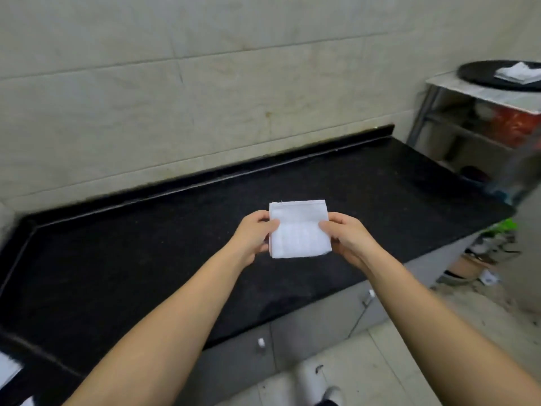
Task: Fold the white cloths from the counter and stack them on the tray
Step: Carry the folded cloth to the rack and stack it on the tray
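A white cloth (298, 230), folded into a small square, is held above the black counter (146, 259). My left hand (254, 234) grips its left edge and my right hand (347, 237) grips its right edge, thumbs on top. Far to the upper right, a round black tray (480, 77) rests on a small table, with a stack of folded white cloths (516, 73) on it, partly cut off by the frame edge.
The small table (468, 92) has a metal frame and a shelf with a red box (518, 127) beneath. A tiled wall runs behind the counter. Grey cabinet doors (307, 326) sit below the counter. Clutter lies on the floor at the right. Something white (8, 369) shows at the left edge.
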Tool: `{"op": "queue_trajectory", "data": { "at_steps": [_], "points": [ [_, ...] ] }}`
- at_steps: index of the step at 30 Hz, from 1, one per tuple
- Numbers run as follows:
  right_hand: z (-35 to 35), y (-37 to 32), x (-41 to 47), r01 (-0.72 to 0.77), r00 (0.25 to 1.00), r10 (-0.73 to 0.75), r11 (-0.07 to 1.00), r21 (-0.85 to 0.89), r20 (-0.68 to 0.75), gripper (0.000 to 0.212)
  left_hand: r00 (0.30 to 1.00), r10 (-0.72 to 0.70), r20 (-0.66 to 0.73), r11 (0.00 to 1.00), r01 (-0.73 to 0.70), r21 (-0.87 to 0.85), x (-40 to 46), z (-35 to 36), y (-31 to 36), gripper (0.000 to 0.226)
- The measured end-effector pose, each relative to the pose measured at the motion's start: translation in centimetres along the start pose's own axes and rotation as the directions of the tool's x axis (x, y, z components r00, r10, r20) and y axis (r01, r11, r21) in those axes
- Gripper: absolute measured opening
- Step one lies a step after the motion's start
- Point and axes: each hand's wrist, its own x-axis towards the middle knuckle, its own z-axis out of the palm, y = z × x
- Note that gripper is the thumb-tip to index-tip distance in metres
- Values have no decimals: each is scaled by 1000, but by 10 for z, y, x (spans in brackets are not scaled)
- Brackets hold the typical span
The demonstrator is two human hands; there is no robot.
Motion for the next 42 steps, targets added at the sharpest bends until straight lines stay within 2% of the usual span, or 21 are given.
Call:
{"op": "queue_trajectory", "data": {
  "at_steps": [5,10,17,22,27,31,42],
  "points": [
    [-108,7,-41,9,974,10,997,82,-225,17,975,14,223,996,-35,88,3,114,7,18],
    [-233,1,-71,44,927,4,992,120,-375,17,926,37,376,988,-90,125,12,251,18,16],
    [-429,-23,-112,76,847,-14,993,94,-531,16,856,32,516,992,-89,86,17,467,29,12],
    [-531,-33,-113,48,810,7,996,77,-586,15,840,-4,543,996,-47,80,25,576,38,8],
    [-605,-48,-66,46,791,21,994,95,-612,14,828,6,561,994,-65,85,76,648,64,12],
    [-659,-79,6,91,800,-24,993,81,-599,19,835,86,543,987,-145,67,144,693,94,10],
    [-772,-212,213,199,839,-155,980,29,-522,18,858,273,435,950,-312,18,319,781,250,12]
  ]
}}
